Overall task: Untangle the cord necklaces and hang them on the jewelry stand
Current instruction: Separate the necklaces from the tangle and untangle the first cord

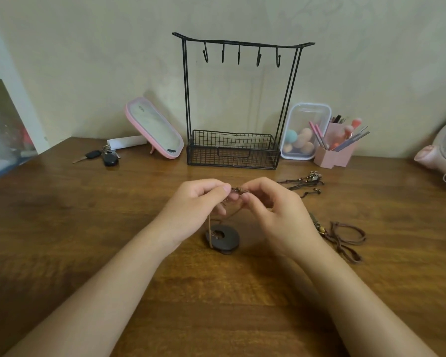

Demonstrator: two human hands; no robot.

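L hand [198,202] & R hand [271,210] both pinch the knotted bit of a thin brown cord necklace [236,189] above the brown wooden table [88,228]; its dark round ring pendant [223,237] rests on the wood. Tall black wire jewelry stand [232,150] behind, apart. 2 more dark cord necklaces [345,235] lie to the R

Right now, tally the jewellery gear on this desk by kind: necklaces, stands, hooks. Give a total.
Cord necklaces: 3 (ring-pendant necklace pinched by left hand and right hand; beaded necklace and brown-loop necklace lying on the desk)
Jewelry stand: 1
Hooks on it: 5, all bare
Total: 9
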